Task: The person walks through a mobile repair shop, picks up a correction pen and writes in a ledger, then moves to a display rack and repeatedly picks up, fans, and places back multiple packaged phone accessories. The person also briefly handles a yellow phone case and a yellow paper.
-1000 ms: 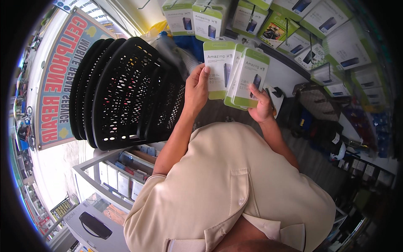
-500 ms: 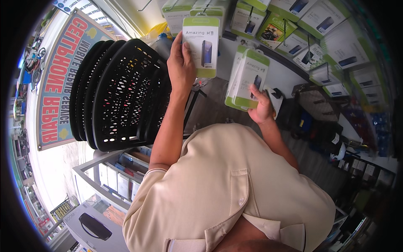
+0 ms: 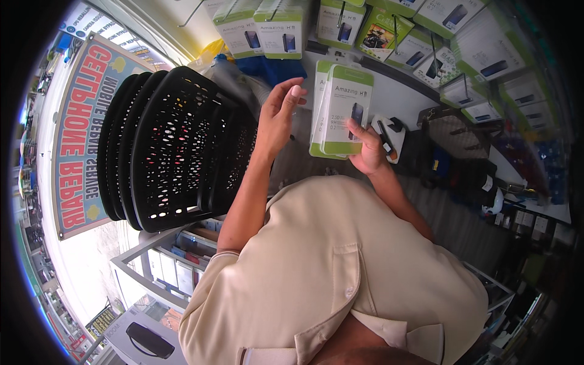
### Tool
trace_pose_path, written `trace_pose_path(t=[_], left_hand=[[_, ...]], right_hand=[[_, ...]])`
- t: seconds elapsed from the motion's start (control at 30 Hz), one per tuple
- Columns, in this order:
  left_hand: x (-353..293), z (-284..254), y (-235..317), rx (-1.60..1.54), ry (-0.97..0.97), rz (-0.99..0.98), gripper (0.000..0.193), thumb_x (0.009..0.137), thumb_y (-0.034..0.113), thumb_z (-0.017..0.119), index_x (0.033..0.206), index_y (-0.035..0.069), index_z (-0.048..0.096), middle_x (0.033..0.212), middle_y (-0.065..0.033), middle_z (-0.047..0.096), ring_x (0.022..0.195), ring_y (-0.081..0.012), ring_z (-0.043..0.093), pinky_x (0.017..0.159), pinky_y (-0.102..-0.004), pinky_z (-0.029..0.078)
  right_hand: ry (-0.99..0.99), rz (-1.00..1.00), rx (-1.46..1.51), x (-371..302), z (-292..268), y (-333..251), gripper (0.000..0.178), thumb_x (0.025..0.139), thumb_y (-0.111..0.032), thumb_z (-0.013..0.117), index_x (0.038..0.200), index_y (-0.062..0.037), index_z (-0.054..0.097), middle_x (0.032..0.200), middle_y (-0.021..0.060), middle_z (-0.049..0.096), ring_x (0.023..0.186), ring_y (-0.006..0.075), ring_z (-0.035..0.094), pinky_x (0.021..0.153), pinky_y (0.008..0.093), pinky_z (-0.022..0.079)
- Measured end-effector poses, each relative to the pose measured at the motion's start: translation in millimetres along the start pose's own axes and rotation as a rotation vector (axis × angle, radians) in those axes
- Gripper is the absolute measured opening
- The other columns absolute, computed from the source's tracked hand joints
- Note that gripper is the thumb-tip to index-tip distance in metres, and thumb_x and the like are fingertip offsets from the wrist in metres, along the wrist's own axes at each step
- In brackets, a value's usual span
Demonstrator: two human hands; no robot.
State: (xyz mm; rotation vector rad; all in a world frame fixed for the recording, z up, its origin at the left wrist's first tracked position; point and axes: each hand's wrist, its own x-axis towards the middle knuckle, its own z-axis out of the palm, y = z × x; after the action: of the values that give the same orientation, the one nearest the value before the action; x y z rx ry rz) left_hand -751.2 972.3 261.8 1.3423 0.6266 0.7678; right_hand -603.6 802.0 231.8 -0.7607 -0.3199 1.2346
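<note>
My right hand (image 3: 370,153) grips a few white-and-green screen protector packs (image 3: 342,103) by their lower right edge, thumb across the front one. The packs are slightly fanned, with a phone pictured on the front. To their left, my left hand (image 3: 278,119) is raised with nothing in it, its fingers apart from the thumb and partly bent. Just above it, more screen protector packs (image 3: 278,38) of the same kind hang side by side on wall hooks.
Stacked black plastic baskets (image 3: 176,146) stand close to my left forearm. Further packs (image 3: 450,15) hang on hooks at the upper right. Below the baskets is a metal-framed display case (image 3: 137,271). A checkered brown bag (image 3: 465,134) lies to the right.
The pack my left hand held has left it and now appears among those hanging on the hooks. My left hand has moved slightly down and right; the right-hand packs have shifted left and up.
</note>
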Motion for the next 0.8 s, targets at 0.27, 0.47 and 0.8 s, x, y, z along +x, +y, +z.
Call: trace_pose_path(t=[0.27, 0.47, 0.8], left_hand=[[-36.4, -5.6, -12.9, -0.083, 0.051, -0.262, 0.040, 0.110, 0.037, 0.057, 0.119, 0.002, 0.072, 0.096, 0.0005, 0.071, 0.082, -0.0062, 0.059, 0.079, -0.0241, 0.049], [-33.5, -10.5, -16.8, -0.061, 0.266, -0.137, 0.041, 0.111, 0.036, 0.054, 0.118, -0.001, 0.068, 0.095, -0.0017, 0.068, 0.083, -0.0074, 0.058, 0.077, -0.0260, 0.049], [7.6, -29.4, 44.1, 0.193, 0.504, 0.335, 0.038, 0.108, 0.030, 0.059, 0.126, -0.003, 0.067, 0.113, -0.0120, 0.071, 0.103, -0.0185, 0.064, 0.093, -0.0319, 0.050]], right_hand=[[-0.031, 0.172, -0.128, 7.1, 12.4, 7.4, 0.047, 0.103, -0.026, 0.067, 0.141, -0.0020, 0.054, 0.128, 0.0081, 0.065, 0.119, 0.0183, 0.062, 0.102, 0.0348, 0.049], [-0.061, 0.191, -0.191, 11.4, 21.5, 14.9, 0.041, 0.103, -0.021, 0.066, 0.137, 0.0001, 0.059, 0.127, 0.0092, 0.067, 0.115, 0.0180, 0.064, 0.101, 0.0344, 0.050], [0.041, 0.101, -0.104, 7.4, 7.4, 12.4, 0.036, 0.102, -0.020, 0.068, 0.132, -0.0021, 0.060, 0.120, 0.0060, 0.068, 0.110, 0.0177, 0.065, 0.099, 0.0347, 0.051]])
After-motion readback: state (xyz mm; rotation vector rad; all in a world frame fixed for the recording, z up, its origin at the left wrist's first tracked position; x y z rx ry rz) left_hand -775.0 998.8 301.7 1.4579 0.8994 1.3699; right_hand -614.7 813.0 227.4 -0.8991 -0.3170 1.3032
